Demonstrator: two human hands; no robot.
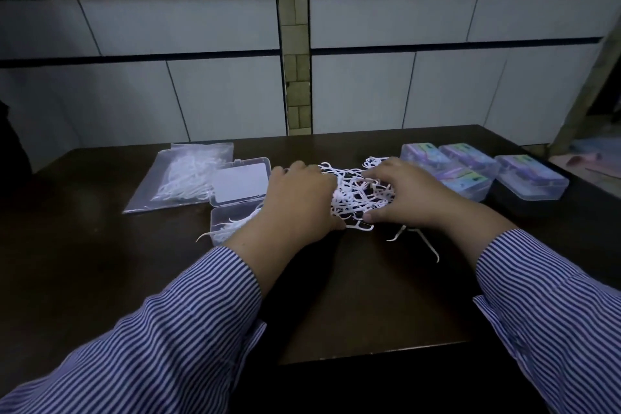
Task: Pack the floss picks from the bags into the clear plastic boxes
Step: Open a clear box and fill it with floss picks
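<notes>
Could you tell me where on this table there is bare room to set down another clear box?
The dark wooden table is bare near its front edge, between the two striped sleeves, and at its near left corner. The far strip is crowded: clear plastic bag, open clear plastic box, loose white floss picks under both hands, closed labelled boxes.

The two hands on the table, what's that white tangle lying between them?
In the head view, a loose pile of white floss picks lies between the left hand and the right hand, both touching its sides on the dark table.
</notes>
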